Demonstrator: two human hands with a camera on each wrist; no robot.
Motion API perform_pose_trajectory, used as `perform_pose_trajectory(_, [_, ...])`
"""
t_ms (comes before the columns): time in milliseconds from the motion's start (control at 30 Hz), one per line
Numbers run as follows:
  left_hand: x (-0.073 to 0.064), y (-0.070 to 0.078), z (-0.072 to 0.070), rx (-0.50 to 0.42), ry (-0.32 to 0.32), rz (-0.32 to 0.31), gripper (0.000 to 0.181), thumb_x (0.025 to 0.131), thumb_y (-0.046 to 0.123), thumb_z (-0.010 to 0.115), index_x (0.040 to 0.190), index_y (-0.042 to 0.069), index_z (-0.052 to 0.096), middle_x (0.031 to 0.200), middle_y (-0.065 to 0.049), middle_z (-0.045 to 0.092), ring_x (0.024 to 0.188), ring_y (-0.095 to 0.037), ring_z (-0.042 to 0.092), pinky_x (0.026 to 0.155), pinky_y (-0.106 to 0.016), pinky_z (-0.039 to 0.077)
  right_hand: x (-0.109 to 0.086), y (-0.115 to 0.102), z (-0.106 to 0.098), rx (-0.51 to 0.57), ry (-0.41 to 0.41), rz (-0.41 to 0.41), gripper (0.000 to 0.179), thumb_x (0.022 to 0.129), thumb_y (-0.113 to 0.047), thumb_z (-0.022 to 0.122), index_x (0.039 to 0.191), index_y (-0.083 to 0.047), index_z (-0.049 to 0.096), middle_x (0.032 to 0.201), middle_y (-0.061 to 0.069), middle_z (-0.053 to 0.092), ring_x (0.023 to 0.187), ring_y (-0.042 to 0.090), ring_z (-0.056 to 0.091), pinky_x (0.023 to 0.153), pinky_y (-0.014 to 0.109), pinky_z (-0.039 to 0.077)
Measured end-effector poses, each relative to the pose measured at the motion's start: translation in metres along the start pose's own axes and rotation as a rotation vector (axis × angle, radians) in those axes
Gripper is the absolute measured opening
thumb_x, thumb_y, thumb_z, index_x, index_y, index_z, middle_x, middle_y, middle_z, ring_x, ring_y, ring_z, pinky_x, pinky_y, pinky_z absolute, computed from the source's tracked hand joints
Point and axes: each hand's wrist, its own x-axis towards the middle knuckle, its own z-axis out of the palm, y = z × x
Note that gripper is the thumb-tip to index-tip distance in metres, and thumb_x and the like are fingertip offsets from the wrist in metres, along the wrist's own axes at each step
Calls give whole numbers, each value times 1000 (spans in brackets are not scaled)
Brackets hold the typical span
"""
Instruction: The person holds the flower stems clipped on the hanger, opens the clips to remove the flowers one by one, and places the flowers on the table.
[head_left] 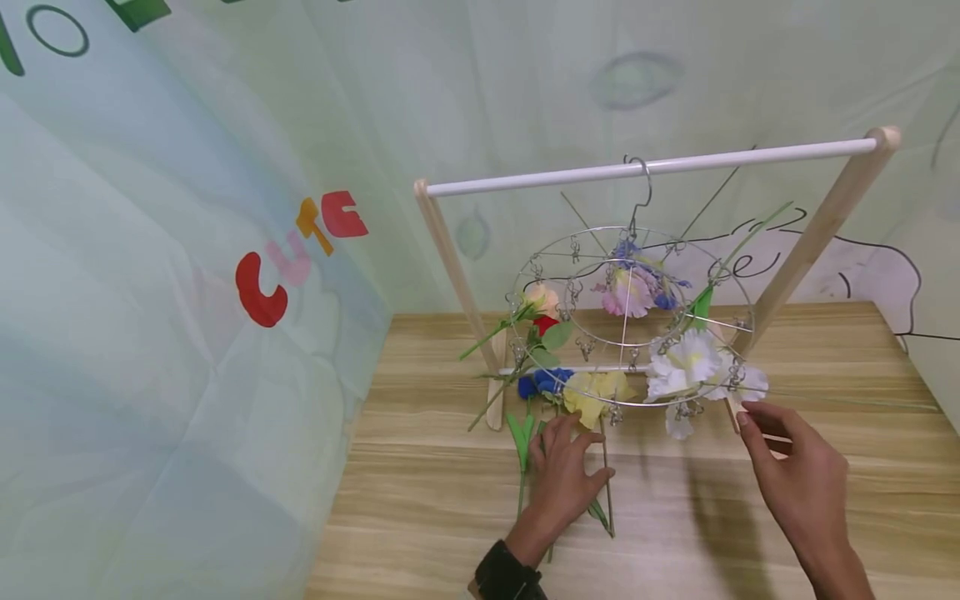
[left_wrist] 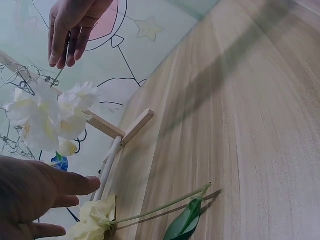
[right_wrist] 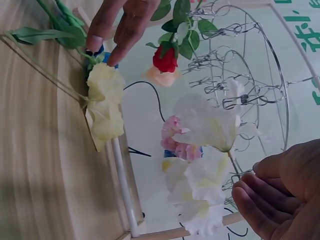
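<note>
My left hand (head_left: 566,471), with a dark band at the wrist, reaches over flowers on the table. Its spread fingers are close to a yellow flower (head_left: 596,396) and a blue flower (head_left: 546,382), and it holds nothing. My right hand (head_left: 802,467) is at the right front of a wire hanger ring (head_left: 517,333). In the right wrist view its loosely bent fingertips are right beside a metal clip (right_wrist: 240,101) row and the stem of a white flower (right_wrist: 205,120). White flowers (head_left: 682,367) hang from the ring there, stems pointing outward.
The ring hangs by a hook (head_left: 641,179) from a white bar (head_left: 540,177) on a wooden stand (head_left: 810,242). Pink (head_left: 628,292) and blue flowers hang at the back, and a red rose (head_left: 545,323) at the left. Green stems and leaves lie on the wooden table (head_left: 405,500).
</note>
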Motion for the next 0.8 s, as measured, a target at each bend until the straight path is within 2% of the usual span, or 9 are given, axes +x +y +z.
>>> perform_pose_trajectory(100, [0,1,-2,2,2,1,42,85,26,90,123,14,77,159,-15,49,149,-37,35,113,-73,23,4,-2,-2,24,26,-28,23,91,-1,80,114,-2,79,96,-35,66,84,-28,57,72,0,47])
perform_pose_trajectory(167, [1,3,-3,10,7,4,42,85,27,90,123,14,78,160,-14,49,149,-37,35,113,-72,23,7,-4,-3,30,38,-54,24,91,0,80,115,0,78,99,-42,60,85,-27,58,73,-1,47])
perform_pose_trajectory(233, [1,4,-4,15,10,6,42,85,27,90,123,16,78,160,-13,49,149,-36,36,113,-71,23,9,-7,-3,27,46,-74,26,91,1,81,117,2,77,101,-34,64,87,-27,57,73,-1,47])
perform_pose_trajectory(333, [1,6,-6,13,16,14,41,84,27,91,122,16,78,160,-11,49,149,-35,36,112,-70,24,14,-10,-3,7,43,-98,33,89,2,82,121,2,76,103,-8,74,88,-29,55,73,-2,45])
perform_pose_trajectory(433, [0,8,-7,4,19,22,41,84,26,91,122,16,78,159,-11,49,149,-35,36,111,-69,24,20,-11,-2,-3,24,-110,41,87,4,84,126,1,74,108,17,75,90,-30,52,74,-4,43])
perform_pose_trajectory(600, [0,10,-9,-6,21,26,41,84,26,91,122,15,78,159,-10,50,149,-35,35,111,-69,23,28,-7,1,-6,-5,-129,49,84,7,85,131,0,73,117,24,73,96,-31,50,77,-5,40])
perform_pose_trajectory(800, [0,9,-9,-14,28,30,41,84,25,91,121,14,78,158,-11,51,149,-36,35,111,-69,23,35,-4,3,-16,-64,-133,47,86,6,83,131,1,72,120,27,74,96,-32,47,76,-6,39])
